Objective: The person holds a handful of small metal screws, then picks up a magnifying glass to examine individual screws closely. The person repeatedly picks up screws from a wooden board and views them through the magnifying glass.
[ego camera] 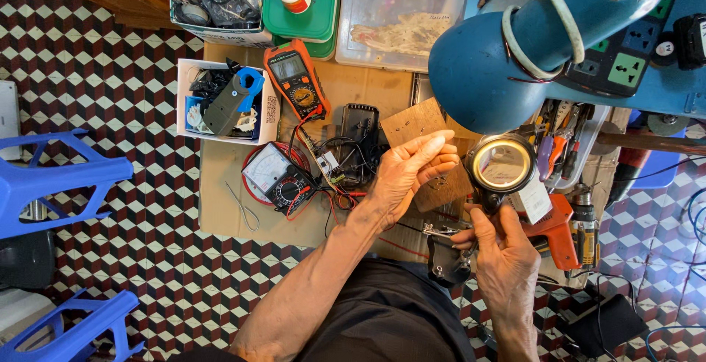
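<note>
R hand (507,259) pinches a small black part (447,259) low, just under the round magnifier (503,165). L hand (408,171) is raised beside the lens, fingers loosely curled, holding nothing. Risk – grip looks thin; part could slip & drop to the tiled floor (110,60), or snag the wires (342,185).

The lamp (507,45) is shiny blue painted metal, a bit chipped. The stools (51,178) are smooth blue plastic, and the orange meter (296,79) looks like matt plastic. The brown board (423,152) is rough wood, lying on dull cardboard (220,200).
</note>
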A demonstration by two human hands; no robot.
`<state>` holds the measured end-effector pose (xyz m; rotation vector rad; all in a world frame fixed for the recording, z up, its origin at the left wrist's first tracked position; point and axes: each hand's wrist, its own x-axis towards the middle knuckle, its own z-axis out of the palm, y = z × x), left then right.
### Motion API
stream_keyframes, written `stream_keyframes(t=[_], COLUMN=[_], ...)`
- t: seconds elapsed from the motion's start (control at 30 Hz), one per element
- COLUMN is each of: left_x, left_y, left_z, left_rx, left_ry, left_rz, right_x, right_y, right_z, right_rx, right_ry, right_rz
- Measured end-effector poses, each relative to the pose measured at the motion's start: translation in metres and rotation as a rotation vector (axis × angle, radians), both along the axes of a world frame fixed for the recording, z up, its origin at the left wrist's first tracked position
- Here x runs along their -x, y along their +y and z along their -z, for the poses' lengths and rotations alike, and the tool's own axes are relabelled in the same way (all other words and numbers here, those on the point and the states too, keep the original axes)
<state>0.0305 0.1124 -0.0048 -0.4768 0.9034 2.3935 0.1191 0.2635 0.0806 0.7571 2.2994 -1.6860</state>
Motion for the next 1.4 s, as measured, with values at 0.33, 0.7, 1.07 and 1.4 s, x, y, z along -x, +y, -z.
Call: stream_keyframes(t=[0.33, 0.7, 1.07, 1.4], left_x=[0.000, -0.001, -0.003, -0.011], left_y=[0.001, 0.000, 0.008, 0.013], left_z=[0.018, 0.021, 0.019, 0.032], left_rx=[-0.190, -0.364, -0.342, -0.434], left_ry=[-0.229, -0.287, -0.301, -0.388], left_rz=[-0.088, -0.115, -0.116, -0.123], right_x=[0.001, -0.001, 0.006, 0.013], right_y=[-0.002, -0.005, -0.017, -0.026], right_z=[0.000, -0.006, -0.014, -0.018], right_rx=[0.010, -0.070, -0.064, -0.069], right_ry=[0.001, -0.039, -0.098, -0.026], right_rz=[-0.020, -0.076, -0.120, -0.170])
